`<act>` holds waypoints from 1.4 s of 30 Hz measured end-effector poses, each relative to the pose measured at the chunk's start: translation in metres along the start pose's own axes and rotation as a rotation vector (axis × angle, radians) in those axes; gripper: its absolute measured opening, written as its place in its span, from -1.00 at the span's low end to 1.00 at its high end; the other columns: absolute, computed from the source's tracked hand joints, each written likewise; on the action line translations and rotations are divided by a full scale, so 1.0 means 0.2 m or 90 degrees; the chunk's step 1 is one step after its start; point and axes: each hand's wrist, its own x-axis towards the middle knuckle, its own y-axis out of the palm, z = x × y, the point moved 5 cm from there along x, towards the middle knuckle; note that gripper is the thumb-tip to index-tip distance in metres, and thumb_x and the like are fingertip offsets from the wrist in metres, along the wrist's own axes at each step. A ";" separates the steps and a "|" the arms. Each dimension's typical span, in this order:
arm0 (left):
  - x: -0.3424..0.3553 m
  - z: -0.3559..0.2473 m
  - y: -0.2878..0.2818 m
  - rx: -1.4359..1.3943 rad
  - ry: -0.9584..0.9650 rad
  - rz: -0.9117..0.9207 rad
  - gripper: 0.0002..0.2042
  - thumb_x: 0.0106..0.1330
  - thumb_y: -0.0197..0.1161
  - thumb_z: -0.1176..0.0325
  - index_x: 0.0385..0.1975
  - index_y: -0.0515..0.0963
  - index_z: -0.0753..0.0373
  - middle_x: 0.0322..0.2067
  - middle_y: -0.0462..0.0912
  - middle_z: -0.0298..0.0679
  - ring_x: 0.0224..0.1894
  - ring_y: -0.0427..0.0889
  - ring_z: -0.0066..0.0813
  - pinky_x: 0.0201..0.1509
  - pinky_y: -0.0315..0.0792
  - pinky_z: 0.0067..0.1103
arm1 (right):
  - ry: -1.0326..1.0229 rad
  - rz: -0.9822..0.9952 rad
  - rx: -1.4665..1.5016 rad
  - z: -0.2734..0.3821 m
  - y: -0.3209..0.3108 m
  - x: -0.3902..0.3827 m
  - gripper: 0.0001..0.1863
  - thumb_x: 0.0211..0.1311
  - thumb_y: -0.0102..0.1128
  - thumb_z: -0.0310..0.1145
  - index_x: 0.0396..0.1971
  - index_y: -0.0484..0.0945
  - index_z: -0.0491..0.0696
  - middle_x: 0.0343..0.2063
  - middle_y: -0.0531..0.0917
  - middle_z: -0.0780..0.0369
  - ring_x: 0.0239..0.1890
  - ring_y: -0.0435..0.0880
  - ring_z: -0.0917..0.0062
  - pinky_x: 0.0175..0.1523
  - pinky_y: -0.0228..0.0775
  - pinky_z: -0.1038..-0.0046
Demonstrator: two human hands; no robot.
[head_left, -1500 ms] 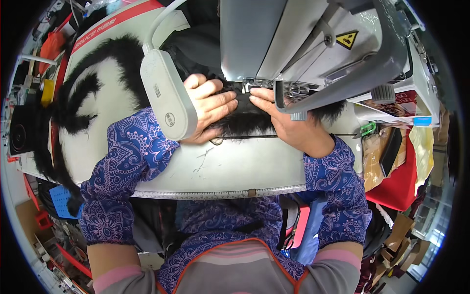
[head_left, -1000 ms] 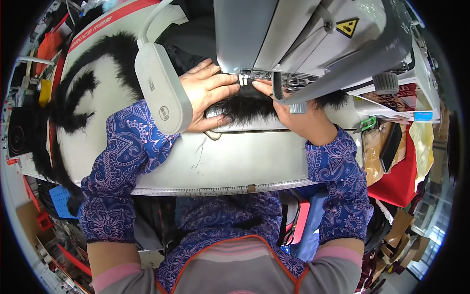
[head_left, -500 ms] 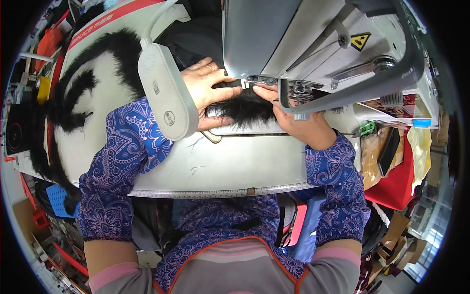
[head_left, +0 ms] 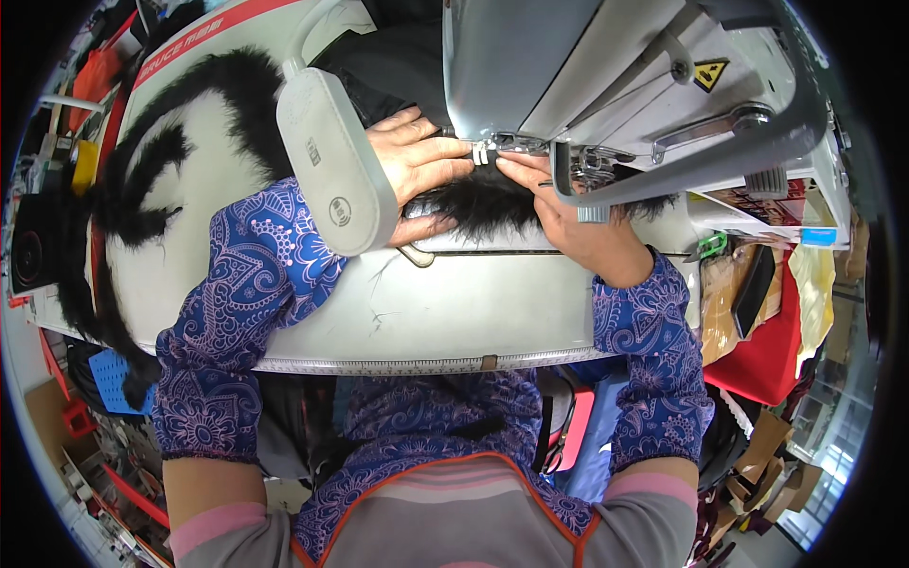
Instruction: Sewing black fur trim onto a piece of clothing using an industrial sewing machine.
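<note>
Both hands pressed a black fur strip [head_left: 483, 201] flat under the sewing machine [head_left: 568, 66] on the desk [head_left: 454, 312]: left hand [head_left: 417, 166] open-palmed, right hand [head_left: 568, 222] pinching its edge.

A piece of black, long-haired fur fabric [head_left: 492, 204] is being kept flat in the upper centre of the frame, under the grey sewing machine head [head_left: 568, 76]. It is being pressed down from both sides, with its shaggy edge spreading toward the right beneath the machine's arm.
</note>
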 end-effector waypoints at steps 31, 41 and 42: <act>-0.02 -0.02 0.00 -0.033 0.079 -0.115 -0.58 0.01 0.38 0.33 -0.06 0.59 0.25 0.04 0.59 -0.18 0.14 0.55 -0.19 0.21 0.41 -0.25 | -0.115 -0.112 0.036 0.12 -0.12 -0.01 -0.61 0.05 0.13 -0.62 -0.08 0.61 -0.03 -0.01 0.64 0.32 -0.03 0.65 0.39 0.09 0.46 0.38; -0.04 -0.09 0.01 -0.050 0.058 -0.143 -0.46 -0.34 0.38 0.45 -0.15 0.62 0.24 -0.02 0.63 -0.18 0.17 0.52 -0.13 0.27 0.38 -0.23 | -0.326 -0.322 -0.005 0.35 -0.25 -0.09 -0.64 -0.09 0.30 -0.57 -0.18 0.64 -0.07 -0.15 0.67 0.24 -0.16 0.67 0.35 -0.09 0.51 0.39; -0.04 -0.09 0.01 -0.051 0.062 -0.142 -0.46 -0.34 0.38 0.45 -0.15 0.62 0.24 -0.02 0.63 -0.18 0.17 0.52 -0.13 0.27 0.38 -0.23 | -0.322 -0.323 -0.007 0.36 -0.22 -0.05 -0.64 -0.09 0.30 -0.57 -0.18 0.64 -0.07 -0.15 0.67 0.24 -0.16 0.67 0.35 -0.09 0.51 0.39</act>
